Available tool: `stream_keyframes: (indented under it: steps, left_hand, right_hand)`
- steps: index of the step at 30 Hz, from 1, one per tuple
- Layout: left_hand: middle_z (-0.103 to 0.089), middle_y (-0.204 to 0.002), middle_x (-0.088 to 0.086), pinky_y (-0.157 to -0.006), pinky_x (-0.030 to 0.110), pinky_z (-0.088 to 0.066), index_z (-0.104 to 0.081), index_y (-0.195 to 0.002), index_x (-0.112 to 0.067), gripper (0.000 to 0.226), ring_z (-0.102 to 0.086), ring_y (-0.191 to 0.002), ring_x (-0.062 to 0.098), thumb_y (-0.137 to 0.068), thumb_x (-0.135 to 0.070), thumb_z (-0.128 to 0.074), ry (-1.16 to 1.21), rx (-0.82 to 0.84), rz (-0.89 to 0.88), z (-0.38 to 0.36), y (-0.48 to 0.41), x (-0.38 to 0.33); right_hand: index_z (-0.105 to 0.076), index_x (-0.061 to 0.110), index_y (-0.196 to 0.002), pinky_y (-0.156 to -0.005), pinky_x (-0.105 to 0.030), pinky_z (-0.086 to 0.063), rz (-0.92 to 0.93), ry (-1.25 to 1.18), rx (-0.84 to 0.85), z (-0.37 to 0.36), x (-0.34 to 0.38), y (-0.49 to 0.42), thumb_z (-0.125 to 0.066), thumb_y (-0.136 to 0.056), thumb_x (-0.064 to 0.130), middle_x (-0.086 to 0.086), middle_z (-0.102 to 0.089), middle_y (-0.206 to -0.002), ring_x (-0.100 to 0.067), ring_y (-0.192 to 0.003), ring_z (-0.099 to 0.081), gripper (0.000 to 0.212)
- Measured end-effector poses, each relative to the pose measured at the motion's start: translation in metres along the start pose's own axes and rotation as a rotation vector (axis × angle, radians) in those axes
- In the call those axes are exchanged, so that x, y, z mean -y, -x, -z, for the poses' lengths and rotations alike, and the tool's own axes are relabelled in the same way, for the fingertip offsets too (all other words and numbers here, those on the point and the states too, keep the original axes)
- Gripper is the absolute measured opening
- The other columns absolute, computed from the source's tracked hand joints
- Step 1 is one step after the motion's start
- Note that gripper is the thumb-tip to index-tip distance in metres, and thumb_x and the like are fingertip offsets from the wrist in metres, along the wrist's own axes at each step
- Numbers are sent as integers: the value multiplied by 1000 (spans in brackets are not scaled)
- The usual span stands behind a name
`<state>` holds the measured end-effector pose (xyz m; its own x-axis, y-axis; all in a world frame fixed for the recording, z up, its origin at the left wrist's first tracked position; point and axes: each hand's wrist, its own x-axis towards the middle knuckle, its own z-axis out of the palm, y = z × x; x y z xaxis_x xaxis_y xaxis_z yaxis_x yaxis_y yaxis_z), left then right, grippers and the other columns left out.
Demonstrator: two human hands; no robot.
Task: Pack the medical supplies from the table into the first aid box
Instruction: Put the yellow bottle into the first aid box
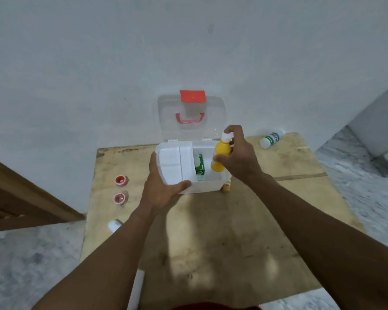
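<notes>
The white first aid box [207,187] stands open at the back of the wooden table [222,231], its clear lid [213,117] with red latch and handle leaning on the wall. My left hand [164,184] grips the box's front left corner. My right hand [238,157] holds a yellow bottle [221,155] with a white cap upright, its base inside the box's right compartment. A green packet [199,167] lies inside next to it. White trays [175,163] fill the box's left side.
A white bottle with a green label [271,139] lies on its side at the back right. Two small red-lidded jars [121,180] [120,198] sit at the left. A small yellow bottle [226,186] stands by the box's right front corner. A white object [114,225] lies at the left edge.
</notes>
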<state>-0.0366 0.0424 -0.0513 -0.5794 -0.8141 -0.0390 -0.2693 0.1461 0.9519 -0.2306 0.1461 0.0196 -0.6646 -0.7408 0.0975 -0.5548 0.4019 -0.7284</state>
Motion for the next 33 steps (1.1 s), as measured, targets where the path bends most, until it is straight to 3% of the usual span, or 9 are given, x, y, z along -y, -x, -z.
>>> stream_keyframes:
  steps: [2, 6, 11, 13, 18, 25, 28, 33]
  left_hand:
    - [-50, -111, -35, -67, 8, -41, -26, -138, -37, 98, -50, -96, -20, -66, -25, -91, -1, 7, -8, 1, -1, 1]
    - [-49, -114, -32, -67, 8, -43, -27, -134, -38, 94, -51, -102, -11, -66, -27, -91, -7, 7, 7, -1, -2, -1]
    - [-53, -123, -19, -83, 39, -59, -28, -140, -34, 101, -56, -113, 8, -61, -36, -92, -14, -6, 5, -2, -5, 5]
    - [-53, -124, -17, -85, 42, -59, -27, -141, -34, 102, -55, -114, 10, -61, -38, -91, -21, -12, 6, -2, -7, 5]
    - [-53, -125, -15, -86, 41, -59, -27, -142, -32, 103, -56, -115, 10, -62, -39, -91, -24, -29, 14, -6, -7, 8]
    - [-52, -125, -14, -86, 40, -59, -28, -141, -29, 102, -55, -116, 10, -61, -41, -90, -17, -31, 2, -8, -8, 8]
    - [-53, -124, -17, -85, 35, -59, -28, -141, -30, 101, -55, -114, 6, -62, -39, -90, -8, -20, -6, -7, -8, 9]
    - [-50, -122, -26, -79, 19, -54, -27, -141, -33, 101, -53, -112, -4, -62, -40, -89, -13, 9, -17, -4, -8, 7]
  right_hand:
    - [-41, 19, -118, -68, -38, -49, 33, 73, 30, -7, -5, -4, -80, -72, 10, -5, -59, -88, -30, -77, -58, 61]
    - [-42, 17, -117, -64, -31, -41, 86, 192, 45, -17, -14, -17, -81, -72, 9, -9, -62, -87, -30, -77, -59, 60]
    - [-49, 11, -114, -67, -34, -42, 138, 321, -6, -29, -25, -28, -81, -74, 10, -15, -64, -94, -33, -85, -58, 52]
    - [-52, 8, -111, -71, -38, -43, 149, 329, -15, -32, -33, -31, -79, -78, 10, -15, -64, -95, -35, -89, -59, 42]
    - [-52, 4, -110, -71, -43, -47, 203, 305, -18, -38, -38, -38, -75, -79, 8, -15, -65, -97, -37, -87, -58, 39]
    - [-58, 4, -113, -77, -33, -38, 225, 323, -17, -37, -46, -37, -72, -79, 5, -14, -66, -106, -36, -95, -56, 37]
    - [-55, 6, -112, -75, -27, -31, 186, 307, 12, -35, -43, -40, -72, -80, 6, -13, -64, -107, -34, -96, -55, 36]
    - [-54, 5, -111, -73, -29, -38, 166, 305, 50, -31, -35, -41, -77, -77, 5, -15, -65, -104, -35, -95, -59, 41]
